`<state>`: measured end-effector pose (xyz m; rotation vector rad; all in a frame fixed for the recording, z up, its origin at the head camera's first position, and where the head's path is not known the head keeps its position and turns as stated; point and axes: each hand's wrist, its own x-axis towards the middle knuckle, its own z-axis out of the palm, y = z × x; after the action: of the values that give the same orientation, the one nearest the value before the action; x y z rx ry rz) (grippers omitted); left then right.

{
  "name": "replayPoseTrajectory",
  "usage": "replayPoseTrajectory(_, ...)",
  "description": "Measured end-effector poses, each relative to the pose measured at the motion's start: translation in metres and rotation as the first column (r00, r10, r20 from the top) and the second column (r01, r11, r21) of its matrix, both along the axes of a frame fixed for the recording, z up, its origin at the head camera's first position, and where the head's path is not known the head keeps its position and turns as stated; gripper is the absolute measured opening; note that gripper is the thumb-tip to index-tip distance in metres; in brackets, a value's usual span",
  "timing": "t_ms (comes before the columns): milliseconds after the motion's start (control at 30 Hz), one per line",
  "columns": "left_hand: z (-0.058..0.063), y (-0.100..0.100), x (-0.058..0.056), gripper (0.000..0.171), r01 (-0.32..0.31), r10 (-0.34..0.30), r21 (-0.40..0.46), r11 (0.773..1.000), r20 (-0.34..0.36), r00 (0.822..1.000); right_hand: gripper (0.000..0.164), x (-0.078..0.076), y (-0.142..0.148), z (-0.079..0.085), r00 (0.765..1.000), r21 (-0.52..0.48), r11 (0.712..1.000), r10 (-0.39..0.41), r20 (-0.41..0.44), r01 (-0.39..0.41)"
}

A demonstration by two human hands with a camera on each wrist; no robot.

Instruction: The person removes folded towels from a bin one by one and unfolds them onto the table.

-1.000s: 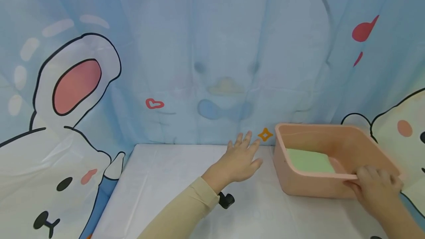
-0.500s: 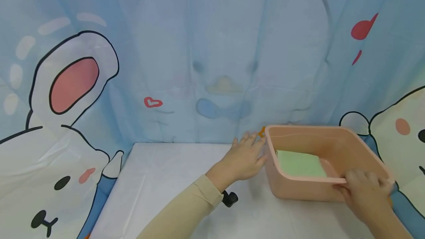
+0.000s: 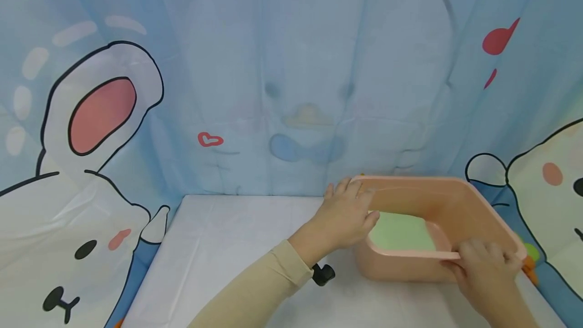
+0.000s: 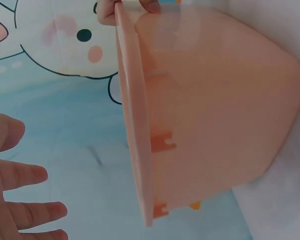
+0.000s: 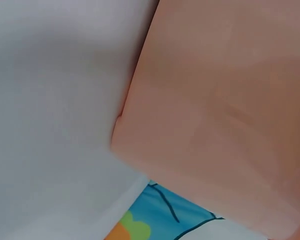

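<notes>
A peach-pink plastic bin [image 3: 410, 268] stands upright on the white table at the right. A pale green flat piece [image 3: 401, 232] lies inside it toward the left; its kind cannot be told. My right hand [image 3: 489, 270] grips the front rim near the right corner, thumb outside. At the bin's left rim, my left hand [image 3: 343, 216] is held with fingers spread. In the left wrist view, its straight fingers [image 4: 32, 215] appear apart from the bin's rim [image 4: 132, 115]. The right wrist view shows the bin's outer wall [image 5: 210, 115] close up, with the hand barely visible.
A white cloth-covered table [image 3: 237, 247] extends to the left of the bin. Behind it hangs a blue cartoon-printed curtain [image 3: 300, 65]. A small black device [image 3: 324, 275] sits at the left wrist. The table's right edge runs close beside the bin.
The bin has slid left and slightly nearer with my right hand on its rim. My left hand has shifted slightly right and now overlaps the bin's left rim in the head view.
</notes>
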<state>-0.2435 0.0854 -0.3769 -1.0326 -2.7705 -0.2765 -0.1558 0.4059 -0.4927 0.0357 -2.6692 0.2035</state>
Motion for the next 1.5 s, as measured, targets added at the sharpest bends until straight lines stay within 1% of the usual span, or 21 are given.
replayPoseTrajectory(67, 0.001, 0.003, 0.002, 0.056, -0.006, 0.006, -0.013, 1.0, 0.025, 1.0, 0.044, 0.004, -0.006, -0.001, 1.0, -0.004, 1.0, -0.004, 0.007, 0.004)
replayPoseTrajectory(233, 0.002, 0.009, 0.006, 0.058, -0.011, 0.014, -0.036, 0.999, 0.087, 0.996, 0.049, 0.014, -0.017, -0.006, 0.997, 0.032, 0.999, 0.045, -0.069, -0.043)
replayPoseTrajectory(300, 0.003, 0.011, 0.008, 0.057, -0.009, 0.012, -0.039, 0.999, 0.09, 0.996, 0.049, 0.016, -0.021, -0.006, 0.994, 0.041, 0.998, 0.059, -0.087, -0.055)
replayPoseTrajectory(433, 0.005, 0.014, 0.01, 0.056, -0.001, 0.004, -0.04, 0.999, 0.078, 0.997, 0.048, 0.02, -0.032, -0.005, 0.993, 0.04, 0.997, 0.074, -0.097, -0.071)
replayPoseTrajectory(567, 0.006, 0.017, 0.011, 0.056, 0.011, -0.007, -0.047, 0.999, 0.084, 0.996, 0.049, 0.024, -0.041, -0.004, 0.994, 0.028, 0.997, 0.073, -0.087, -0.071)
replayPoseTrajectory(700, 0.007, 0.021, 0.012, 0.057, 0.01, -0.004, -0.063, 0.998, 0.1, 0.995, 0.049, 0.028, -0.049, -0.004, 0.996, 0.018, 0.998, 0.064, -0.07, -0.063)
replayPoseTrajectory(900, 0.009, 0.027, 0.013, 0.056, -0.013, 0.024, -0.079, 0.997, 0.141, 0.99, 0.047, 0.034, -0.062, -0.004, 0.998, 0.014, 0.999, 0.04, -0.046, -0.04)
replayPoseTrajectory(967, 0.009, 0.028, 0.013, 0.056, -0.019, 0.032, -0.091, 0.996, 0.15, 0.988, 0.047, 0.036, -0.065, -0.005, 0.998, 0.019, 0.999, 0.043, -0.051, -0.042)
replayPoseTrajectory(1067, 0.008, 0.031, 0.014, 0.056, -0.026, 0.043, -0.116, 0.993, 0.145, 0.988, 0.049, 0.039, -0.069, -0.006, 0.996, 0.029, 0.998, 0.058, -0.07, -0.056)
replayPoseTrajectory(1200, 0.006, 0.036, 0.015, 0.055, -0.041, 0.062, -0.154, 0.987, 0.132, 0.989, 0.04, 0.043, -0.075, -0.006, 0.991, 0.046, 0.995, 0.093, -0.1, -0.089)
replayPoseTrajectory(1267, 0.006, 0.039, 0.015, 0.053, -0.05, 0.073, -0.168, 0.984, 0.137, 0.988, 0.042, 0.045, -0.077, -0.006, 0.988, 0.052, 0.994, 0.106, -0.108, -0.101)
replayPoseTrajectory(1300, 0.005, 0.04, 0.015, 0.052, -0.055, 0.08, -0.171, 0.984, 0.145, 0.986, 0.046, 0.046, -0.078, -0.006, 0.988, 0.05, 0.993, 0.11, -0.107, -0.105)
replayPoseTrajectory(1400, 0.005, 0.043, 0.013, 0.048, -0.071, 0.101, -0.168, 0.983, 0.174, 0.98, 0.047, 0.048, -0.083, -0.007, 0.988, 0.05, 0.992, 0.117, -0.105, -0.112)
replayPoseTrajectory(1433, 0.005, 0.045, 0.012, 0.048, -0.078, 0.108, -0.165, 0.983, 0.182, 0.977, 0.043, 0.049, -0.084, -0.006, 0.987, 0.049, 0.992, 0.121, -0.106, -0.116)
replayPoseTrajectory(1500, 0.004, 0.047, 0.01, 0.048, -0.09, 0.121, -0.16, 0.983, 0.194, 0.974, 0.047, 0.051, -0.087, -0.006, 0.985, 0.05, 0.991, 0.126, -0.116, -0.121)
